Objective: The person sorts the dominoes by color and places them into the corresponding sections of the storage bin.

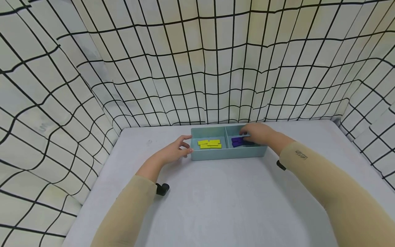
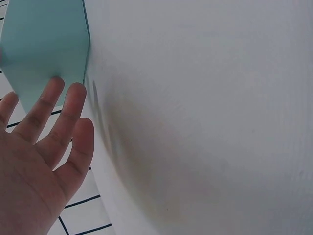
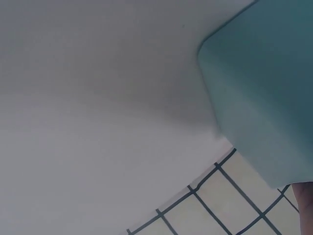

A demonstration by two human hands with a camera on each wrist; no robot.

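A pale teal tray (image 1: 228, 154) with a divider (image 1: 227, 137) stands near the table's far edge. Several flat yellow blocks (image 1: 210, 144) lie in its left compartment. In the right compartment are several purple blocks (image 1: 237, 141), partly covered by my right hand (image 1: 257, 133), which reaches in over the right end with bent fingers. I cannot tell whether those fingers grip a block. My left hand (image 1: 176, 150) is at the tray's left end, its fingertips right at the wall. The left wrist view shows that hand's fingers (image 2: 68, 117) extended and spread beside the teal wall.
The table (image 1: 216, 199) is white. Behind it and along both sides rises a pale wall covering (image 1: 222, 61) with a black grid pattern. Black wrist devices (image 1: 162, 189) are strapped below both sleeves.
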